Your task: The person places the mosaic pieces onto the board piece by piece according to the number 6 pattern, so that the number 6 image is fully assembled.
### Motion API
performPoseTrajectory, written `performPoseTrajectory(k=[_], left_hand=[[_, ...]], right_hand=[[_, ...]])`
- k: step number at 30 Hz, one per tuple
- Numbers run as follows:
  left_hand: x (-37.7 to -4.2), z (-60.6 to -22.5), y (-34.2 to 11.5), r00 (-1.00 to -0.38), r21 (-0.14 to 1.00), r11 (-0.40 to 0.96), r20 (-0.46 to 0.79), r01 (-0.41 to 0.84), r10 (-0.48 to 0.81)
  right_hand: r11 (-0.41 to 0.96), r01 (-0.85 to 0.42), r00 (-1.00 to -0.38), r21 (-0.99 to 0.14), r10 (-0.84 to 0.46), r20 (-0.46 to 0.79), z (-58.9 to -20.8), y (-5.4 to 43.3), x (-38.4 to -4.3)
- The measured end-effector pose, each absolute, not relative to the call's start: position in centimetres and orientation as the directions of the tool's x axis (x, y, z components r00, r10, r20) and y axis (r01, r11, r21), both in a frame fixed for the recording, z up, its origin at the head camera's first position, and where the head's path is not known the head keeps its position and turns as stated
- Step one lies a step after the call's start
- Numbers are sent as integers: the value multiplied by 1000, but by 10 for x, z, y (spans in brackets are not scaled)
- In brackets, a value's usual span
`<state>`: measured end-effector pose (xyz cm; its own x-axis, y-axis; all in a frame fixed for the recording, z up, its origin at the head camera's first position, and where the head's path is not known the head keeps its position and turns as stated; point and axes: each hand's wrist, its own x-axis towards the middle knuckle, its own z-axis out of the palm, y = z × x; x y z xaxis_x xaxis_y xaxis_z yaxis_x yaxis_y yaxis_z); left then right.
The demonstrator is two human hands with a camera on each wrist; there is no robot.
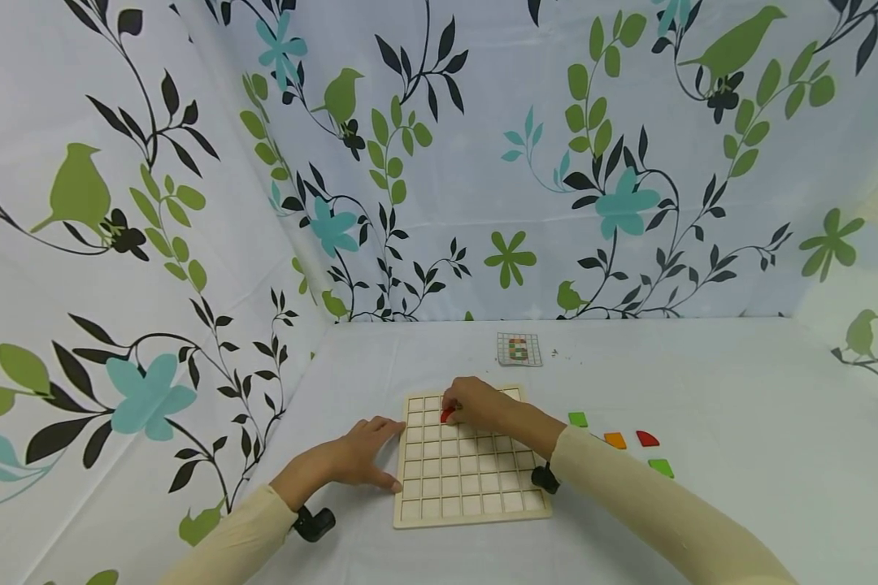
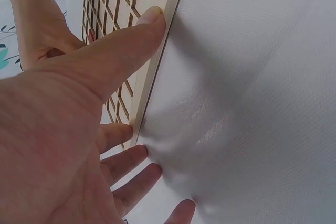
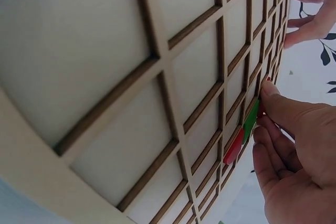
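A wooden grid board (image 1: pixel 449 510) with square cells lies flat on the white table. My left hand (image 1: pixel 358 457) rests at its left side, thumb and index fingertip touching the frame, the other fingers spread loosely on the cloth. Over the board's far rows, my right hand (image 1: pixel 483 404) pinches a red piece (image 1: pixel 446 415) at one of the cells. In the right wrist view, a green piece (image 3: pixel 251 122) and another red piece (image 3: pixel 233 149) lie in cells beside the fingertips. The fingers partly hide the pinched piece, so whether it is seated cannot be told.
To the board's right lie loose tiles: a green one (image 1: pixel 577 419), an orange one (image 1: pixel 615 440), a red quarter-round (image 1: pixel 647 439) and another green one (image 1: pixel 661 468). Beyond the board is a small card (image 1: pixel 519 350) with a coloured grid pattern. A patterned curtain (image 1: pixel 439 162) hangs behind the table.
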<state>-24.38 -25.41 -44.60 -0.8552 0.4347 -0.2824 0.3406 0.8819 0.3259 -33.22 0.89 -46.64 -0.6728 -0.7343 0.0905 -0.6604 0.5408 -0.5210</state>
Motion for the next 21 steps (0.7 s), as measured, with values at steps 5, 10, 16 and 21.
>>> performPoseTrajectory(k=[5,10,16,21], left_hand=[[-243,-445,-254,-855,330,882,-287,336,433],[-243,-443,-254,-855,330,885,-294,328,426],[-242,-443,-253,-856,331,887,-299,320,421],[-242,-442,-253,-856,334,888,-301,317,419]], right_hand=[[528,-674,-662,-516,-742,106,-467,10,-332],[521,-672,-662,-526,-742,111,-469,10,-332],[515,-691,-651,-507,-748,128,-471,9,-334],[528,-686,-660,-500,-741,123,-472,10,-333]])
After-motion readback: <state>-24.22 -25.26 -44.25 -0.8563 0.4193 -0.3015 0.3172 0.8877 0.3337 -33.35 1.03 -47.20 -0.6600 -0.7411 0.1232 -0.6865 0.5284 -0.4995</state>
